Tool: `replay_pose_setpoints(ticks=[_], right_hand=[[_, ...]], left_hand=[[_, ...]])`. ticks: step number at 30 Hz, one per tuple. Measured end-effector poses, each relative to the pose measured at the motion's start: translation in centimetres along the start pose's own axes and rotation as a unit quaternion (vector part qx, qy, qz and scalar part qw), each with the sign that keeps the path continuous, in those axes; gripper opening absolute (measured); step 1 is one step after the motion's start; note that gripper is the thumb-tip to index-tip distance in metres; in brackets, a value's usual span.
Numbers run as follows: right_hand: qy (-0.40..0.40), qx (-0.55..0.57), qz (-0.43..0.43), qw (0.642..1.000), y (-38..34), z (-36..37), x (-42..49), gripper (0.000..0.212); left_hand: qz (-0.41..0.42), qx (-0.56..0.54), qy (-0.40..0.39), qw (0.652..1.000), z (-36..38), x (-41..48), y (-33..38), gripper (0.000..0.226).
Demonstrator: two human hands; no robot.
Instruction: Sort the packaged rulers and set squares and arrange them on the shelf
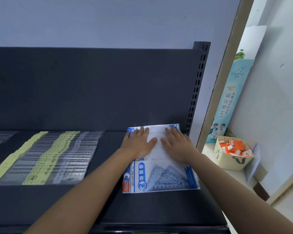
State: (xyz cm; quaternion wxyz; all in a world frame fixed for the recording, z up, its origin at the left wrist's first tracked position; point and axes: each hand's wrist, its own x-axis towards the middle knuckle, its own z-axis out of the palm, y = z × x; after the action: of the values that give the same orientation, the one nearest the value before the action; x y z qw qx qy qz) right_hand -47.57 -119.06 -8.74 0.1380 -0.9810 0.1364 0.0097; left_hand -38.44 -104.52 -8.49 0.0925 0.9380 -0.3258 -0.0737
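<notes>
Soft, even indoor light leaves the dark shelf back panel [91,90] dim while the wall at right [277,98] is bright, glare washes out the far set-square pack [158,133], the packaged rulers [57,157] glint faintly, and wide-angle distortion bows the slotted upright [199,81] and door frame [224,73].

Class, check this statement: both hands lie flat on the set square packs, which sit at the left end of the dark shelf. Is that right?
One detail is wrong: the head view shows the set square packs at the right end of the dark shelf, with the ruler packs to their left. The left hand and right hand do lie flat on them.
</notes>
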Motion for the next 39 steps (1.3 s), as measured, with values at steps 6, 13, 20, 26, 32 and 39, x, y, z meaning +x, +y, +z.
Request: replay_pose_setpoints(ticks=[6,13,20,26,32,39], right_hand=[[-0.054,-0.029,0.015,0.998,-0.4,1.3,-1.3,0.067],[-0.026,-0.012,-0.051,0.998,-1.5,1.0,-2.9,0.066],[-0.026,0.003,-0.056,0.998,-1.5,1.1,-4.3,0.066],[-0.029,0.003,-0.013,0.999,-1.0,2.0,-6.1,0.068],[-0.004,0.008,-0.012,1.0,-1.3,2.4,-7.0,0.068],[0.001,0.002,0.003,1.0,-1.3,2.3,-6.9,0.072]], left_hand=[[0.024,-0.008,-0.024,0.999,0.6,-1.3,-0.2,0.069],[0.012,0.042,0.051,0.998,0.5,-2.5,0.1,0.067],[-0.036,0.019,0.012,0.999,1.1,-4.6,0.1,0.071],[-0.065,-0.026,-0.041,0.997,1.1,-5.0,-0.8,0.074],[-0.039,-0.007,-0.028,0.999,1.6,-5.7,-1.0,0.075],[-0.028,0.013,-0.033,0.999,1.4,-5.0,-1.2,0.075]])
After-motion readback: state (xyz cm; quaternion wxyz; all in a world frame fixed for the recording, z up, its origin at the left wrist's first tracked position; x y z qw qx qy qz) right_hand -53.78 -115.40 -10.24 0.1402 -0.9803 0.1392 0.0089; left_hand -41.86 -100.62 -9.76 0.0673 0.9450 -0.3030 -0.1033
